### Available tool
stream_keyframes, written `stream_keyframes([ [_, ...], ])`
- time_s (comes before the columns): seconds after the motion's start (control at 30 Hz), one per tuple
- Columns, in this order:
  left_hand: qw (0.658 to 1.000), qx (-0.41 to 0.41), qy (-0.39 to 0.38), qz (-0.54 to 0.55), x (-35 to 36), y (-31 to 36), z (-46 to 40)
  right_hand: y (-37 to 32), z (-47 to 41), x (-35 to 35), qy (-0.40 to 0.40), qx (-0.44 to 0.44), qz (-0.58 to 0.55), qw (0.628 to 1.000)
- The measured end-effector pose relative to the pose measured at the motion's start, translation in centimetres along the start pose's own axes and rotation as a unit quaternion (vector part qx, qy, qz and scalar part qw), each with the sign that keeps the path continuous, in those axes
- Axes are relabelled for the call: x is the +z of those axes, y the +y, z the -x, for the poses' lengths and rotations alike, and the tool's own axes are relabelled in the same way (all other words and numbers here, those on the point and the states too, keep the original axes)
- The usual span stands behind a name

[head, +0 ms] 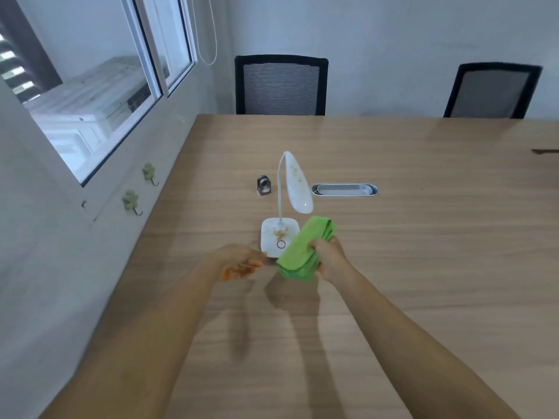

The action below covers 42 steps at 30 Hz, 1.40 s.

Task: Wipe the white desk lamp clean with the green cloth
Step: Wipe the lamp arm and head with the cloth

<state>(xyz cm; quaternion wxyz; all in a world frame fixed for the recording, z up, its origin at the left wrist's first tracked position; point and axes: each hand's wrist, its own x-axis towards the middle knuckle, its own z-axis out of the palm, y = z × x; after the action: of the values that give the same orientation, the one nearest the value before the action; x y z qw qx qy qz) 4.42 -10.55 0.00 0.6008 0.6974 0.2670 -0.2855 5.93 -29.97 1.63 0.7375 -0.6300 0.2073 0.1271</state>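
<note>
The white desk lamp stands in the middle of the wooden table, its gooseneck curving up to a long head with brownish specks. Its square base has a brown stain and a pink ring button. The folded green cloth is gripped in my right hand, just right of the base and overlapping its front right corner. My left hand hovers at the base's front left edge, fingers loosely curled, holding nothing that I can see.
A small metal object stands left of the lamp. A grey oval cable grommet is set into the table to the right. Two black mesh chairs stand at the far edge. A wall with a window and hooks runs along the left.
</note>
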Motion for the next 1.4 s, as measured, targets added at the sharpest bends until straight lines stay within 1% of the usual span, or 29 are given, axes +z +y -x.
stream_keyframes([
  [0.07,0.998,0.044,0.052,0.005,-0.7,1.9,0.3,-2.5,0.3,-1.3,0.058,-0.063,0.064,0.994],
  [0.1,0.996,0.069,0.064,0.002,-1.0,3.2,0.6,-3.9,0.5,-2.0,0.068,-0.105,0.089,0.988],
  [0.2,0.986,0.147,0.073,0.003,-1.8,7.7,1.8,-8.1,1.7,-3.1,0.063,-0.221,0.167,0.959],
  [0.3,0.977,0.208,0.053,0.012,-1.5,12.2,3.6,-12.1,3.4,-3.1,0.045,-0.316,0.215,0.923],
  [0.37,0.970,0.242,0.032,0.011,-0.9,14.4,4.6,-14.3,4.2,-2.6,0.049,-0.366,0.273,0.888],
  [0.47,0.965,0.262,0.011,0.000,0.2,16.4,5.2,-15.8,4.2,-1.7,0.040,-0.435,0.382,0.814],
  [0.53,0.966,0.259,0.010,-0.014,0.7,16.8,5.1,-16.2,4.4,-0.9,0.018,-0.464,0.428,0.775],
  [0.6,0.965,0.260,0.010,-0.033,0.8,16.8,5.0,-16.3,4.7,-0.4,-0.006,-0.484,0.452,0.749],
  [0.67,0.964,0.264,0.010,-0.036,0.9,16.7,4.9,-15.9,4.9,-0.1,-0.034,-0.483,0.468,0.739],
  [0.77,0.964,0.264,0.018,-0.010,1.0,16.5,4.6,-15.1,5.5,-0.2,-0.079,-0.461,0.486,0.738],
  [0.83,0.963,0.270,0.008,-0.009,0.9,16.4,4.4,-14.4,6.1,-0.5,-0.099,-0.463,0.505,0.721],
  [1.0,0.962,0.272,0.008,-0.010,0.8,16.6,4.2,-12.7,8.1,-2.1,-0.134,-0.520,0.549,0.640],
  [1.1,0.963,0.269,0.003,0.000,1.0,16.6,4.3,-11.6,10.3,-3.6,-0.165,-0.560,0.566,0.583],
  [1.17,0.962,0.272,0.005,0.008,1.0,16.6,4.3,-10.9,11.7,-4.7,-0.168,-0.585,0.567,0.555],
  [1.23,0.963,0.270,0.002,0.015,1.0,16.7,4.5,-10.8,12.6,-5.3,-0.168,-0.600,0.550,0.556],
  [1.3,0.962,0.272,0.000,0.020,1.0,16.7,4.8,-11.6,12.6,-5.1,-0.155,-0.610,0.521,0.577],
  [1.37,0.964,0.264,-0.003,0.033,0.9,16.6,5.3,-12.9,11.6,-4.0,-0.115,-0.612,0.502,0.600],
  [1.4,0.965,0.255,-0.002,0.059,0.8,16.5,5.4,-13.5,10.9,-3.3,-0.093,-0.605,0.499,0.613],
])
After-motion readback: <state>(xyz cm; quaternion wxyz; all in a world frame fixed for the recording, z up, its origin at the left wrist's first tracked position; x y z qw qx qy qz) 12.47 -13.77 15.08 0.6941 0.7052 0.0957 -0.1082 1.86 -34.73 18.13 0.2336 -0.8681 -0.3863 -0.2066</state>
